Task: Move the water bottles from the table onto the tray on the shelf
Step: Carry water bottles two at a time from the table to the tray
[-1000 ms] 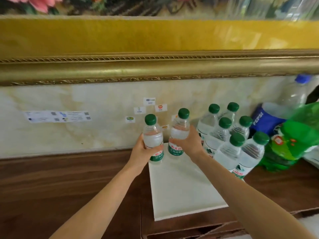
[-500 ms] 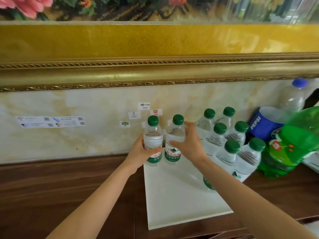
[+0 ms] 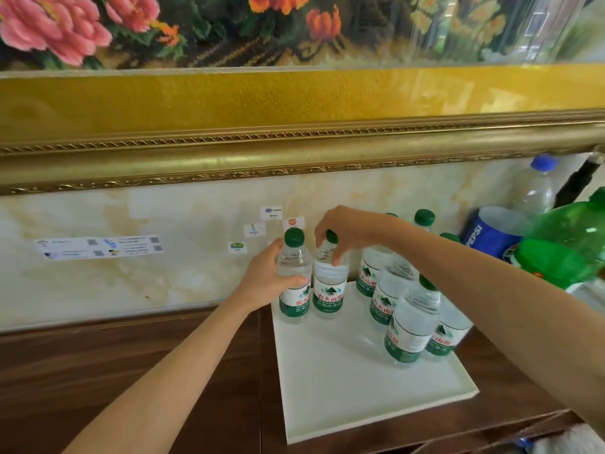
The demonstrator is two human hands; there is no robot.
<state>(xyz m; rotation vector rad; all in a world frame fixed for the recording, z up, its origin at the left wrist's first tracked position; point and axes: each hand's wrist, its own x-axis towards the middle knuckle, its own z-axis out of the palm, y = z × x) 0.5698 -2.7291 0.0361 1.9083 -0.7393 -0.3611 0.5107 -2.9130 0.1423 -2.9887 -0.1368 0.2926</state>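
Forearms reach in from the bottom of the frame, one from the lower left and one from the right edge, toward the middle. Beneath them lies the dark wooden shelf (image 3: 131,371), and on it, right of centre, the white tray (image 3: 343,388), whose near half is bare.

Toward the right side of the tray stands a cluster of green-capped water bottles (image 3: 409,326), upright and close together, partly hidden behind the right forearm. At the tray's far left corner two more stand side by side, touching or nearly so. The left hand (image 3: 268,276) wraps its fingers and thumb around the body of the left bottle (image 3: 293,280), above the label. The right hand (image 3: 347,229) comes down from above on the right bottle (image 3: 329,290), its fingertips pinching around the neck and cap, so the cap is mostly covered.

To the right of the frame, beyond the tray, a large green soda bottle (image 3: 569,250) leans across a blue Pepsi bottle (image 3: 491,234), with a clear blue-capped bottle (image 3: 533,191) behind them.

Farther back, the pale marbled wall (image 3: 163,273) carries small picture stickers (image 3: 271,213) just above the two held bottles and a long printed strip (image 3: 98,247) at the left. Above that runs a wide gilt frame (image 3: 294,142), and at the top of the frame a floral picture (image 3: 196,27).
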